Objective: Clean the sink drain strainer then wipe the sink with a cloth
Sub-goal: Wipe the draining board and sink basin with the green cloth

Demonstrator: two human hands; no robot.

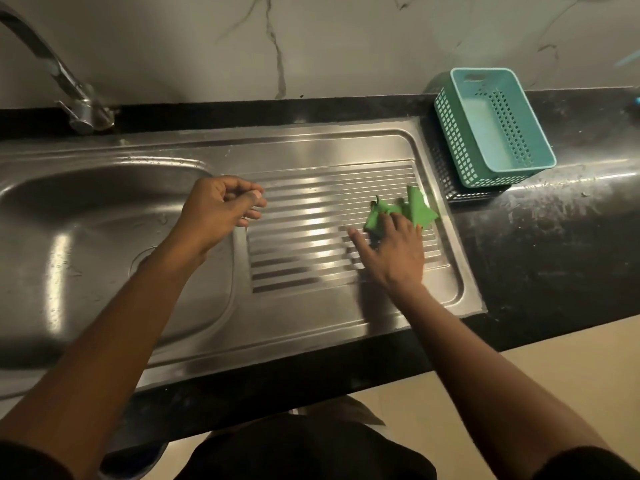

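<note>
A crumpled green cloth (414, 207) lies on the ribbed steel drainboard (304, 237), near its right edge. My right hand (391, 249) rests flat on the cloth's near side, fingers spread and thumb pointing left. My left hand (221, 209) hovers over the rim between the basin and the drainboard, its fingers loosely curled with nothing in them. The steel sink basin (79, 220) fills the left. Only an arc of the drain opening (138, 258) shows; my left forearm hides the rest, so the strainer cannot be made out.
A chrome faucet (74, 95) stands at the back left. A teal perforated basket (491, 126) sits on a dark tray on the black countertop (554, 244) right of the drainboard. A marble wall runs behind; the counter's front edge is close to my body.
</note>
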